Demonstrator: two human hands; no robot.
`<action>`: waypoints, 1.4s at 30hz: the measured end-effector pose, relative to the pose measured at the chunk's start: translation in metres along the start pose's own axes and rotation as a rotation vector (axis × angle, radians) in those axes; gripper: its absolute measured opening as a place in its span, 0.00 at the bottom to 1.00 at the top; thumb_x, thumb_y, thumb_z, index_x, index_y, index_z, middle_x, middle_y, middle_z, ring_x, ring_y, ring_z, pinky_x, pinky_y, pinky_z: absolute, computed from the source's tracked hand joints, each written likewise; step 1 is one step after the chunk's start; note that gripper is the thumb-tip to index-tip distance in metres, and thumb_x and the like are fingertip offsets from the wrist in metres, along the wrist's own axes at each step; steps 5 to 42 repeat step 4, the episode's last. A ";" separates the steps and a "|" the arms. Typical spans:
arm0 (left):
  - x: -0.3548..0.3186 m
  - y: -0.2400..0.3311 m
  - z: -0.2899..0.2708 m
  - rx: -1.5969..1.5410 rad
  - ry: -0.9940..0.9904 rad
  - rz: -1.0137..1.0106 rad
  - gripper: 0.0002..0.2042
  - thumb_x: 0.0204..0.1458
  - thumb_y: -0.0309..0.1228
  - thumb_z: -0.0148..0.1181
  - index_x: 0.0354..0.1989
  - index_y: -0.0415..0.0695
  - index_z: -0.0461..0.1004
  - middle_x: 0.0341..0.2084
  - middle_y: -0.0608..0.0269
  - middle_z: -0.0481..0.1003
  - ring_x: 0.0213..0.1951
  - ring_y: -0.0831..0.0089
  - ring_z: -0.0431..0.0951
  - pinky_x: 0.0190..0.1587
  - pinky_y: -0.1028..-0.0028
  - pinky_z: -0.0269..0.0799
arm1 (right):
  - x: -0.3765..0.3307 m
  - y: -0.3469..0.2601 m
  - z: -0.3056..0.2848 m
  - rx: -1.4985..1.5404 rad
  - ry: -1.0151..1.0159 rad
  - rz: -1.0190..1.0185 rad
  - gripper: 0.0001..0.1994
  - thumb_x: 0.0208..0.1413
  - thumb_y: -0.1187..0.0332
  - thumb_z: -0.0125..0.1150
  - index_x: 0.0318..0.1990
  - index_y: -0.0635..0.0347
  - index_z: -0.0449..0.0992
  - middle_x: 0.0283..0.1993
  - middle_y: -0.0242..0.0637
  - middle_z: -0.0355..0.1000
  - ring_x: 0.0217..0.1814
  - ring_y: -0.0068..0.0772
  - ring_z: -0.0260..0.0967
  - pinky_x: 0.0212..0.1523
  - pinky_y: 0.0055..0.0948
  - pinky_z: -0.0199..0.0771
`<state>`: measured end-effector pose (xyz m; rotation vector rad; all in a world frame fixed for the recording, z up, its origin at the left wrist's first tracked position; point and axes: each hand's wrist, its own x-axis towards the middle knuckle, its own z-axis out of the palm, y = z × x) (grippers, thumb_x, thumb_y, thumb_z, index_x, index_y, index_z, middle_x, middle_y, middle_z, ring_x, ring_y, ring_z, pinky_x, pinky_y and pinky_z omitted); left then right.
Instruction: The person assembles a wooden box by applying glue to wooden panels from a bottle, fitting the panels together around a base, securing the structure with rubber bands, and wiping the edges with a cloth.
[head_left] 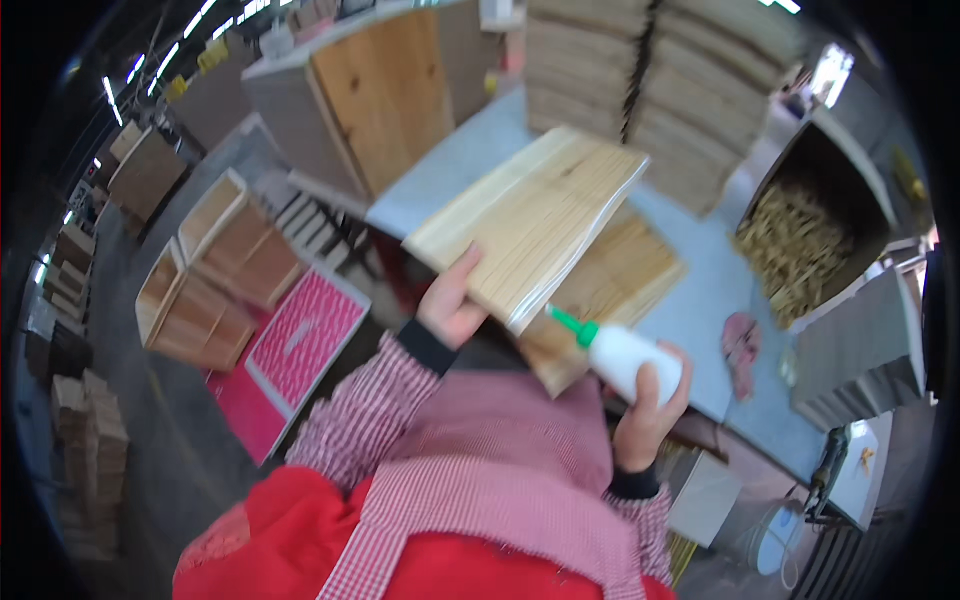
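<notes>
Your left grip [450, 305] closes on the tilted board [530, 225], right grip [650, 400] wraps the glue bottle [625, 358]; glue may drip off its edge.

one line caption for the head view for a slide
Left hand tilts a board while right hand aims a glue bottle at its edge.

Head cam, downward, close over workbench [700, 300]
</notes>
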<state>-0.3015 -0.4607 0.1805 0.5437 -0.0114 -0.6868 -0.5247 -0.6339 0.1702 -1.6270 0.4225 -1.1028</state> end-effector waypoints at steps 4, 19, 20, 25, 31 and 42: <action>-0.037 0.037 0.054 0.209 -0.203 0.269 0.33 0.59 0.27 0.57 0.71 0.50 0.49 0.69 0.58 0.56 0.69 0.62 0.55 0.71 0.57 0.48 | 0.003 0.002 -0.018 0.339 0.091 0.240 0.32 0.56 0.55 0.62 0.62 0.60 0.55 0.53 0.49 0.70 0.55 0.48 0.72 0.46 0.40 0.79; -0.037 0.037 0.054 0.209 -0.203 0.269 0.33 0.59 0.27 0.57 0.71 0.50 0.49 0.69 0.58 0.56 0.69 0.62 0.55 0.71 0.57 0.48 | 0.003 0.002 -0.018 0.339 0.091 0.240 0.32 0.56 0.55 0.62 0.62 0.60 0.55 0.53 0.49 0.70 0.55 0.48 0.72 0.46 0.40 0.79; -0.037 0.037 0.054 0.209 -0.203 0.269 0.33 0.59 0.27 0.57 0.71 0.50 0.49 0.69 0.58 0.56 0.69 0.62 0.55 0.71 0.57 0.48 | 0.003 0.002 -0.018 0.339 0.091 0.240 0.32 0.56 0.55 0.62 0.62 0.60 0.55 0.53 0.49 0.70 0.55 0.48 0.72 0.46 0.40 0.79; -0.037 0.037 0.054 0.209 -0.203 0.269 0.33 0.59 0.27 0.57 0.71 0.50 0.49 0.69 0.58 0.56 0.69 0.62 0.55 0.71 0.57 0.48 | 0.003 0.002 -0.018 0.339 0.091 0.240 0.32 0.56 0.55 0.62 0.62 0.60 0.55 0.53 0.49 0.70 0.55 0.48 0.72 0.46 0.40 0.79; -0.037 0.037 0.054 0.209 -0.203 0.269 0.33 0.59 0.27 0.57 0.71 0.50 0.49 0.69 0.58 0.56 0.69 0.62 0.55 0.71 0.57 0.48 | 0.003 0.002 -0.018 0.339 0.091 0.240 0.32 0.56 0.55 0.62 0.62 0.60 0.55 0.53 0.49 0.70 0.55 0.48 0.72 0.46 0.40 0.79; -0.037 0.037 0.054 0.209 -0.203 0.269 0.33 0.59 0.27 0.57 0.71 0.50 0.49 0.69 0.58 0.56 0.69 0.62 0.55 0.71 0.57 0.48 | 0.003 0.002 -0.018 0.339 0.091 0.240 0.32 0.56 0.55 0.62 0.62 0.60 0.55 0.53 0.49 0.70 0.55 0.48 0.72 0.46 0.40 0.79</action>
